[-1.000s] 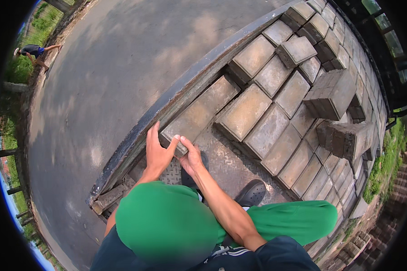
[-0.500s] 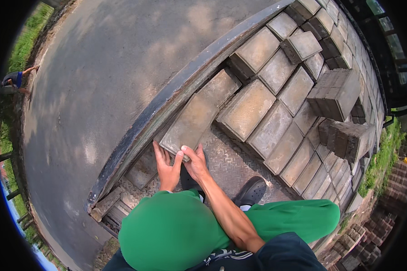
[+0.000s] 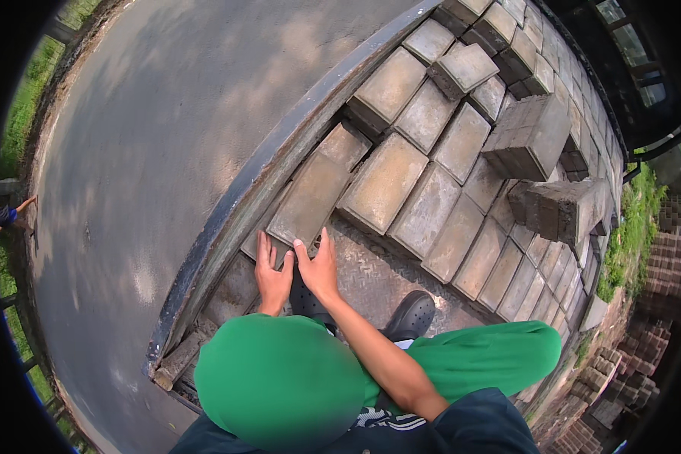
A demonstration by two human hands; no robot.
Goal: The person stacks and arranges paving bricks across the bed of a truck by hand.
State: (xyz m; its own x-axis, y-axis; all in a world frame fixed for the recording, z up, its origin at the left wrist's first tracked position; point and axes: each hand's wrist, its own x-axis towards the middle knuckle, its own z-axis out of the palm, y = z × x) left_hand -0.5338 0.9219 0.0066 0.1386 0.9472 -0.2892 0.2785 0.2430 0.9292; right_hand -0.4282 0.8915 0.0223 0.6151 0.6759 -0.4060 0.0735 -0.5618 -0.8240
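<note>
A grey rectangular concrete paving block [image 3: 309,200] lies flat beside the side board of the truck bed, with a further block [image 3: 343,146] beyond its far end. My left hand [image 3: 272,274] is open at its near left corner, fingers stretched out and thumb apart. At the near right corner my right hand [image 3: 319,268] is also open, with the thumb close to the block's near edge and the fingers spread beside it. Whether the fingertips still touch the block I cannot tell. To the right, a larger tan-topped block [image 3: 390,181] stands higher in the stacked rows.
The metal side board [image 3: 231,193] runs along the left, with asphalt road [image 3: 144,151] beyond. Patterned metal floor [image 3: 363,261] shows around my dark clogs [image 3: 411,316]. Rows of blocks [image 3: 473,261] fill the right, some standing up. A person [image 3: 9,215] is far left.
Both hands have let go of their grip on the block's near end and drawn slightly apart. The block now sits lower and flatter, close to the side board. My view has shifted slightly.
</note>
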